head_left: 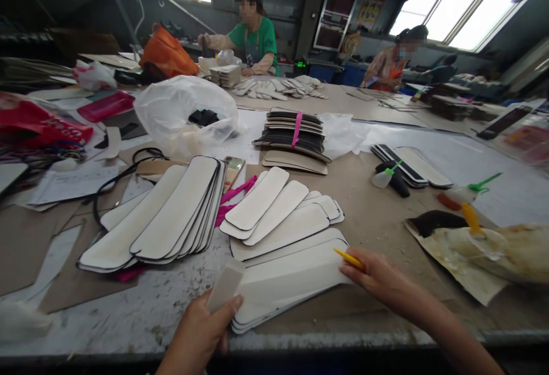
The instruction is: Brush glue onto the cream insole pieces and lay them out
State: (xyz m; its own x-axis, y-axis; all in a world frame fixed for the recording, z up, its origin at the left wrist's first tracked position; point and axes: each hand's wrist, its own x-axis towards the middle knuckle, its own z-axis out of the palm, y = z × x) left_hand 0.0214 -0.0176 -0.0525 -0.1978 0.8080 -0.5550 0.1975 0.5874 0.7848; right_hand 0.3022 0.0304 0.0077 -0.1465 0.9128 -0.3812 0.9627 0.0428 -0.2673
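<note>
My left hand (201, 329) is closed round a small pale rectangular block (225, 285) at the near table edge. My right hand (377, 278) pinches a thin yellow stick (348, 258) whose tip rests on the top white strip (291, 272) of a fanned pile in front of me. More white rounded strips (274, 209) lie spread behind that pile. To the left sits a second overlapped row of white strips with dark edges (171, 215).
A dark bundle tied with a pink band (295, 132), a white plastic bag (184, 112), squeeze bottles (384, 176) and a glue-stained sheet (472, 249) lie on the worktable (377, 209). Two other people work at the far side.
</note>
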